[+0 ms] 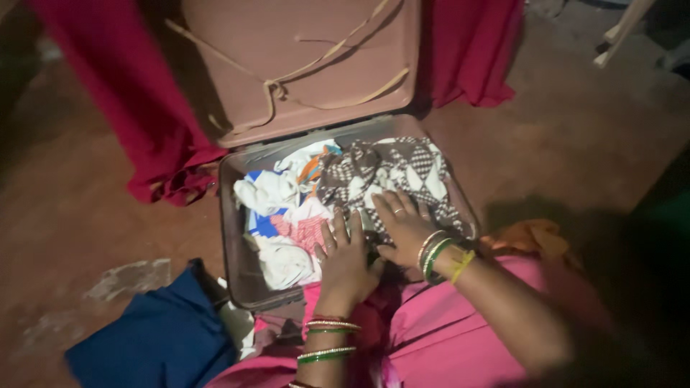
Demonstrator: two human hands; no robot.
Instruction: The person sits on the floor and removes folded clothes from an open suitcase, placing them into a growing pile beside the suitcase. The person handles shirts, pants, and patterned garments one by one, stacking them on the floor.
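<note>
An open brown suitcase (231, 237) lies on the floor, its lid (309, 57) leaning back with tan straps across the lining. Inside lie crumpled clothes: white and blue pieces (267, 194) on the left, a brown-and-white patterned cloth (402, 167) on the right. My left hand (345, 259) rests flat, fingers apart, on the clothes near the front edge. My right hand (404, 224), with a ring and bangles at the wrist, presses flat on the patterned cloth. Neither hand grips anything.
A dark red cloth (136, 108) hangs behind and left of the suitcase. A blue cloth (158, 338) lies on the floor at front left. Pink garment (445, 338) covers my lap. An orange cloth (528, 236) lies at right. The floor is brown earth.
</note>
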